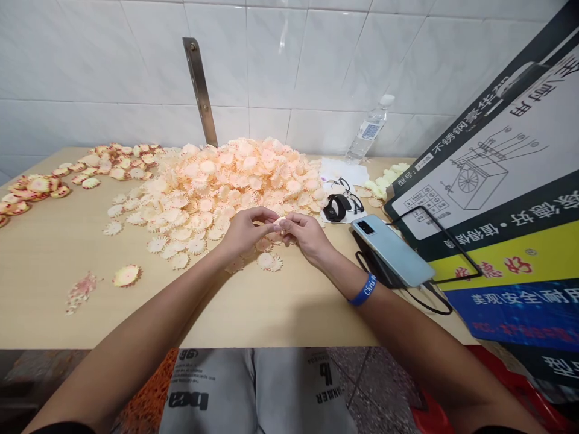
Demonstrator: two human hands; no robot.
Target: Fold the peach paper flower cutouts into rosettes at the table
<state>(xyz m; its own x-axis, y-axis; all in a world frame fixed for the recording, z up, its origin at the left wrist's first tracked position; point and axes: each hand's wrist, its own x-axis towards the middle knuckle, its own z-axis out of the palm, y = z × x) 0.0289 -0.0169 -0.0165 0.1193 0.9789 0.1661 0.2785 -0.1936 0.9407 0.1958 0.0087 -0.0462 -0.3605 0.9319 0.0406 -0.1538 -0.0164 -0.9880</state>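
My left hand (246, 232) and my right hand (310, 238) meet over the table, fingertips pinched together on one small cream flower-shaped piece (281, 221). Fingers cover most of it. Just beyond them spreads a big heap of pale pink and cream scalloped flower-shaped pieces (244, 169). A couple of loose pieces (269, 261) lie below my hands. To the left, a single yellowish piece with red-tipped edges (126, 275) rests near a little pile of pinkish scraps (82, 292).
More red-edged pieces (38, 185) line the table's left side. At right are a black watch (335, 208), glasses (355, 202), a light blue phone (393, 250) with a cable, a clear bottle (368, 129) and a large printed box (497, 181). A metal bracket (200, 90) stands against the wall.
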